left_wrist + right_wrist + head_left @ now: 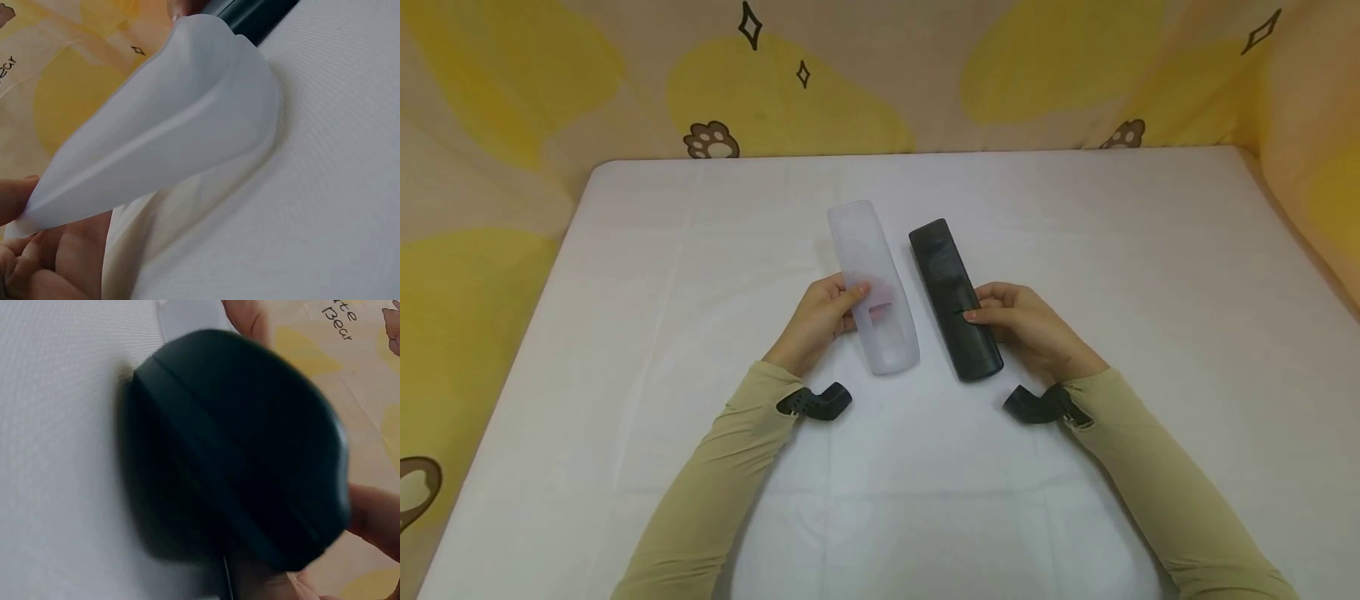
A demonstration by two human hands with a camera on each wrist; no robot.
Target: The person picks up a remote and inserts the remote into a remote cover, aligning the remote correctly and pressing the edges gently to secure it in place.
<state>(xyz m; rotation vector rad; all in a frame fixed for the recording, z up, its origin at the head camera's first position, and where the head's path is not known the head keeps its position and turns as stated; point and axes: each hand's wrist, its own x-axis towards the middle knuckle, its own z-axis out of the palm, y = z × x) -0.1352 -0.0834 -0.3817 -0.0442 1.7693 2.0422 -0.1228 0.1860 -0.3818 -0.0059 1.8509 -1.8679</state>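
Observation:
My left hand (pixel 816 321) pinches a translucent whitish silicone remote cover (pixel 868 242) by its left edge. The thumb lies on top, and some fingers show faintly through it from behind. In the left wrist view the cover (pixel 169 119) looks hollow and thin-walled. To its right, my right hand (pixel 1037 325) grips a long black remote control (pixel 942 267) along its right edge, thumb on the upward face. That face shows a small notch and no buttons. In the right wrist view the remote's rounded end (pixel 250 437) hides most of the fingers. Cover and remote are apart, both slanting.
Beneath the hands spreads a white-covered table (pixel 625 333). A yellow and beige patterned curtain (pixel 850 75) hangs along its far edge and sides. Black wrist cameras (pixel 823 402) are strapped at both sleeve cuffs.

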